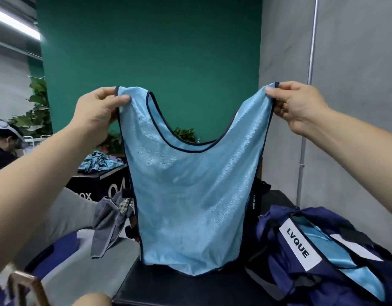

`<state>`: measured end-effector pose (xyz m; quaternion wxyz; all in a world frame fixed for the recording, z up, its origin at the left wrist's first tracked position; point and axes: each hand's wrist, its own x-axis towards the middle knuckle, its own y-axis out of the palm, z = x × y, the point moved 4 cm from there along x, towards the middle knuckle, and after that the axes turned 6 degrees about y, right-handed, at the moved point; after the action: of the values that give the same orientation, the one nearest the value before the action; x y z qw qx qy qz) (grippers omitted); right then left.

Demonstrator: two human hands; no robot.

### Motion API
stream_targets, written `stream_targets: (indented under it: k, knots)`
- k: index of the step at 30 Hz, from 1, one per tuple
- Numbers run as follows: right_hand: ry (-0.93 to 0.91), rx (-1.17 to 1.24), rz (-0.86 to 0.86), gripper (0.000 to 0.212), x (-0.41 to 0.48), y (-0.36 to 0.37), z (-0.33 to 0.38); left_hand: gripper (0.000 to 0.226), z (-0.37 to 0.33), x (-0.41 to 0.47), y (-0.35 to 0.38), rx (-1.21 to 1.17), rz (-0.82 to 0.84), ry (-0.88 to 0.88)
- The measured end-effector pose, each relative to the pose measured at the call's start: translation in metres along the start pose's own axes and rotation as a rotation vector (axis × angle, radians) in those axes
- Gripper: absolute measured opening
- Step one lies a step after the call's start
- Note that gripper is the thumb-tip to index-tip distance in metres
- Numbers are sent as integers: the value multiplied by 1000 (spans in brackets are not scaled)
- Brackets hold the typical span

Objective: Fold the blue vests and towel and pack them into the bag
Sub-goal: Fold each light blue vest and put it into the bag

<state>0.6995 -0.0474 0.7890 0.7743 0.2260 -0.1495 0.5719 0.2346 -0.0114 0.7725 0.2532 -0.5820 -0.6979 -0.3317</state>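
The left hand [98,115] is pinching one shoulder strap of a light blue vest [190,195] and the right hand [294,104] is pinching the other. The vest is hanging spread at the centre of the frame, its hem touching a black surface [190,290]. At lower right a navy bag [323,257] is lying open with more light blue cloth [323,246] inside. A grey checked cloth [109,221] is hanging at lower left.
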Motion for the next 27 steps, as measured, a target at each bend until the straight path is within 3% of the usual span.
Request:
stream_targets:
  k: [8, 27]
  knots:
    - [-133, -68, -24, 17, -2, -1, 28, 18, -34, 15, 5, 104, -58, 102]
    - [-254, 20, -101, 18, -14, -3, 82, 31, -91, 44, 1, 4, -88, 112]
